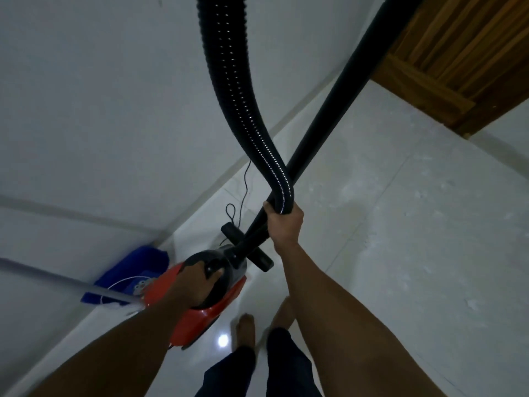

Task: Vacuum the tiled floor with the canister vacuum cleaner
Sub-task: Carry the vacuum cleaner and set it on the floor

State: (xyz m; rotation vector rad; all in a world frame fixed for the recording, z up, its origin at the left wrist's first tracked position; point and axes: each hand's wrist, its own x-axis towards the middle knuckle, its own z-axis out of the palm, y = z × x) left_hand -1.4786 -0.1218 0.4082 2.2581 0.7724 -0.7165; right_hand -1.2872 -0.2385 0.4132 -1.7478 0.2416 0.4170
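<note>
The red and black canister vacuum hangs above the white tiled floor, lifted by its black top handle in my left hand. My right hand is closed around the black ribbed hose and the smooth black wand together, where they cross. The hose loops up out of the top of the view. The wand runs down to the black floor nozzle, which sits just past the canister's front. My bare feet stand on the tiles below.
A white wall runs along the left. A blue dustpan-like object and a grey pole lie in the corner. A thin black cord trails along the wall base. A wooden door stands at the upper right.
</note>
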